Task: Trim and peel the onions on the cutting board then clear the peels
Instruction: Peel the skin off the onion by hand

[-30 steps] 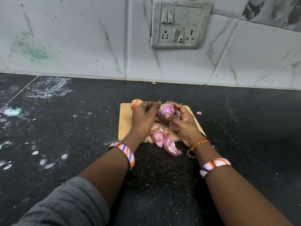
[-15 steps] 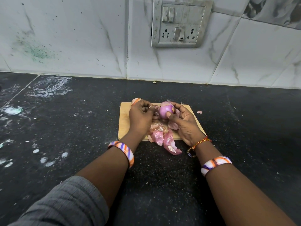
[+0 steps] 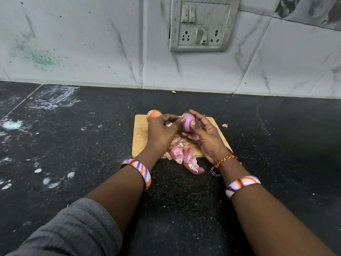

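Note:
A smooth purple onion (image 3: 188,123) is held just above the wooden cutting board (image 3: 140,135). My right hand (image 3: 206,137) cups it from the right, thumb on its front. My left hand (image 3: 163,133) touches its left side with the fingertips. A second onion (image 3: 154,114), orange-skinned, sits at the board's far left corner behind my left hand. A heap of pink peels (image 3: 181,154) lies on the board's near edge and spills onto the counter.
The board rests on a black speckled counter (image 3: 276,145) with white smears at the left. A small peel scrap (image 3: 225,125) lies right of the board. A tiled wall with a switch plate (image 3: 202,24) stands behind.
My left hand pulled back from the onion to the left, then came back to touch its left side. The right hand has turned the onion and lifted it slightly.

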{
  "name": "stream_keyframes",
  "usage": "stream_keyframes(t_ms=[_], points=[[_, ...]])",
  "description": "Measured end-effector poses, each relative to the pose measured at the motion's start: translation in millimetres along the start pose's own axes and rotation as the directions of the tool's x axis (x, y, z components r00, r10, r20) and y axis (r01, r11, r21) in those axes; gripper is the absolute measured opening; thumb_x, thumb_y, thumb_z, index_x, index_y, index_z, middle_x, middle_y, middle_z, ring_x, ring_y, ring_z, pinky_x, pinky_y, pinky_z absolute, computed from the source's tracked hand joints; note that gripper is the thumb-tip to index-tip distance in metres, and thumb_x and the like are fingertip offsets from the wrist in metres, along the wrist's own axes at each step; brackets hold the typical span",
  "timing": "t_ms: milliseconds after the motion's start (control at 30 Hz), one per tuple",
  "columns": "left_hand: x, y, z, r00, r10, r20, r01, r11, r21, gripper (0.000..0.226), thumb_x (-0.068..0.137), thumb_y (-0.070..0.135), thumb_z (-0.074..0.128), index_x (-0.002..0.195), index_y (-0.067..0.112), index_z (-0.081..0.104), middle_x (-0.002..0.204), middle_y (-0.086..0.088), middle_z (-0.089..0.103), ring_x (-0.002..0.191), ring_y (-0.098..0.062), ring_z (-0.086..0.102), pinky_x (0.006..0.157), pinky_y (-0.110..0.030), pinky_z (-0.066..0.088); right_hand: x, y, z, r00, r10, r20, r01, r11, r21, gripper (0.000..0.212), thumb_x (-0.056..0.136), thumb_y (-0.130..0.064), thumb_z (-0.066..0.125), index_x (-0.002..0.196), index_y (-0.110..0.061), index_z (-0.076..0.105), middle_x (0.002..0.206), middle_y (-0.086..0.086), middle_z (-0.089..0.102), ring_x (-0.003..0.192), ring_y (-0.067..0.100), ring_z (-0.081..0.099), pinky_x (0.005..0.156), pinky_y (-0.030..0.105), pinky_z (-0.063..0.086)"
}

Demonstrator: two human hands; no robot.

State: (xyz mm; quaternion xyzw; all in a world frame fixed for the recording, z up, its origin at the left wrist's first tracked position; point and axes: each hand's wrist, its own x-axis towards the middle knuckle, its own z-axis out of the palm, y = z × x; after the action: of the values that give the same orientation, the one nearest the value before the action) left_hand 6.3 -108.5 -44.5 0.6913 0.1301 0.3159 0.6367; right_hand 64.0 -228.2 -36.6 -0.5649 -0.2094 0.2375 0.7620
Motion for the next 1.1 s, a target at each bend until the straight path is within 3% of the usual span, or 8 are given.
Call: stream_keyframes(t_ms=[167, 300, 433, 567, 633, 800, 967, 1100], points=[[2.6, -2.7, -0.4, 1.0, -0.004, -0.009, 0.005, 0.998, 0.062, 0.013, 0.085, 0.004, 0.06, 0.075, 0.011, 0.062, 0.068, 0.003, 0.06, 0.067, -0.011, 0.056, 0.062, -0.016, 0.047, -2.8, 1.6, 4.1, 1.0, -0.003, 0.0, 0.003, 0.999, -0.04, 0.064, 0.05, -0.021, 0.081, 0.11, -0.02, 0.059, 0.112, 0.008, 0.063, 0.106, 0.034, 0.06, 0.088, 0.046, 0.051], [6.6, -6.9, 1.1, 0.994, -0.07, -0.079, 0.074, 0.995, 0.059, 0.026, 0.091, 0.011, 0.054, 0.066, 0.02, 0.052, 0.062, -0.002, 0.054, 0.055, -0.018, 0.05, 0.059, -0.033, 0.043, -2.1, -3.4, 0.8, 0.999, 0.034, -0.017, -0.033, 0.994, 0.103, 0.037, 0.081, -0.001, 0.058, 0.114, -0.015, 0.051, 0.113, 0.017, 0.057, 0.079, 0.028, 0.068, 0.077, 0.034, 0.055], [7.4, -9.3, 0.9, 0.986, -0.117, -0.121, 0.124, 0.991, 0.051, 0.023, 0.089, 0.01, 0.057, 0.067, 0.018, 0.053, 0.076, -0.016, 0.064, 0.062, -0.028, 0.063, 0.062, -0.038, 0.054, -1.4, -6.4, 1.6, 0.997, 0.072, -0.03, -0.063, 0.966, 0.25, 0.03, 0.096, -0.009, 0.03, 0.123, -0.003, 0.042, 0.101, 0.024, 0.06, 0.067, 0.025, 0.068, 0.061, 0.027, 0.056], [6.0, -7.3, -1.2, 0.981, -0.139, -0.136, 0.14, 0.99, -0.004, 0.026, 0.076, -0.004, 0.062, 0.058, 0.011, 0.049, 0.084, -0.011, 0.067, 0.082, -0.029, 0.067, 0.072, -0.041, 0.057, -1.7, -7.9, 3.5, 0.995, 0.093, -0.045, -0.077, 0.957, 0.28, 0.035, 0.097, -0.017, 0.026, 0.109, 0.005, 0.05, 0.083, 0.022, 0.067, 0.063, 0.023, 0.068, 0.059, 0.025, 0.056], [4.5, -5.2, -1.1, 0.981, -0.154, -0.122, 0.148, 0.987, -0.055, 0.029, 0.075, -0.009, 0.06, 0.057, 0.009, 0.045, 0.084, -0.008, 0.067, 0.073, -0.022, 0.065, 0.063, -0.033, 0.056, -1.7, -7.6, 3.3, 0.993, 0.103, -0.062, -0.082, 0.955, 0.286, 0.034, 0.099, -0.02, 0.03, 0.104, 0.007, 0.051, 0.078, 0.022, 0.068, 0.064, 0.024, 0.068, 0.062, 0.025, 0.058], [5.5, -7.9, -1.0, 0.979, -0.17, -0.109, 0.157, 0.981, -0.112, 0.027, 0.075, -0.001, 0.064, 0.059, 0.013, 0.05, 0.085, -0.023, 0.067, 0.071, -0.025, 0.061, 0.074, -0.048, 0.055, -1.9, -5.9, 4.1, 0.993, 0.083, -0.088, -0.061, 0.971, 0.231, 0.043, 0.098, -0.026, 0.039, 0.123, 0.01, 0.042, 0.079, 0.022, 0.068, 0.066, 0.022, 0.07, 0.06, 0.024, 0.058], [1.5, -1.8, -0.7, 0.998, -0.059, 0.022, 0.06, 0.998, -0.027, 0.018, 0.076, 0.007, 0.072, 0.084, 0.02, 0.062, 0.089, -0.005, 0.066, 0.084, -0.021, 0.062, 0.08, -0.038, 0.053, -1.7, -5.4, 3.4, 0.996, 0.061, -0.068, -0.051, 0.987, 0.151, 0.04, 0.095, -0.031, 0.041, 0.104, 0.007, 0.052, 0.081, 0.016, 0.067, 0.066, 0.017, 0.07, 0.063, 0.025, 0.059], [-1.1, -1.0, 2.8, 0.988, -0.058, 0.145, 0.038, 0.99, 0.139, 0.042, 0.068, 0.015, 0.079, 0.107, 0.011, 0.065, 0.103, -0.004, 0.068, 0.096, -0.018, 0.065, 0.089, -0.037, 0.053, 0.8, -4.2, 5.0, 0.995, 0.051, -0.09, -0.044, 0.995, 0.084, 0.049, 0.075, -0.046, 0.047, 0.095, -0.002, 0.059, 0.089, 0.016, 0.067, 0.071, 0.017, 0.069, 0.073, 0.031, 0.057]])
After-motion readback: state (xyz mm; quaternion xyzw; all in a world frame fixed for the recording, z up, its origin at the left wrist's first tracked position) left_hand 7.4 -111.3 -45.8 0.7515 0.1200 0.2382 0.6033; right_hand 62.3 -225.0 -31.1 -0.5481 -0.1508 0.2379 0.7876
